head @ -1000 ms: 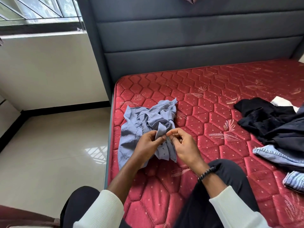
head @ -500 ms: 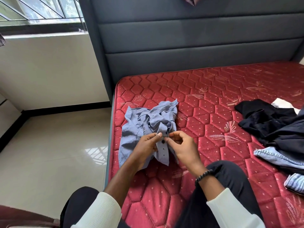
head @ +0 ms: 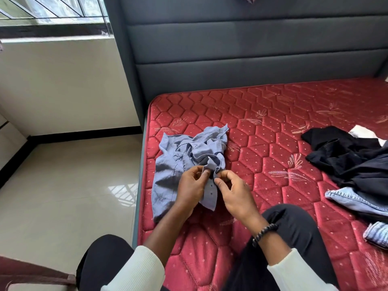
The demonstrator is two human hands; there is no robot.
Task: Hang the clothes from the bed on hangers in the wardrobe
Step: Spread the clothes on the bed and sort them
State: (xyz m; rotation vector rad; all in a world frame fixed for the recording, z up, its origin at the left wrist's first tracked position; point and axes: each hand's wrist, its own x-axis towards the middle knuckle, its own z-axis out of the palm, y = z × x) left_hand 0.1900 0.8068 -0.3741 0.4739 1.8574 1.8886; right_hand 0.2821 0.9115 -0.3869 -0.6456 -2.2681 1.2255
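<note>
A crumpled light blue shirt (head: 184, 156) lies on the red quilted mattress (head: 262, 133) near its left edge. My left hand (head: 192, 186) pinches the shirt's button strip from the left, and my right hand (head: 233, 191) pinches the same strip from the right, fingertips almost meeting at a button. The strip hangs down between the two hands. No hanger and no wardrobe are in view.
A heap of black clothes (head: 348, 158), a denim garment (head: 357, 201) and a striped blue piece (head: 378, 233) lie at the right. The grey padded headboard (head: 241, 59) stands behind. Tiled floor (head: 69, 185) is on the left; my knee (head: 294, 225) rests on the mattress.
Both hands have stayed on the button strip, and their fingers have worked along it, exposing more of the strip below them. The shirt has barely shifted.
</note>
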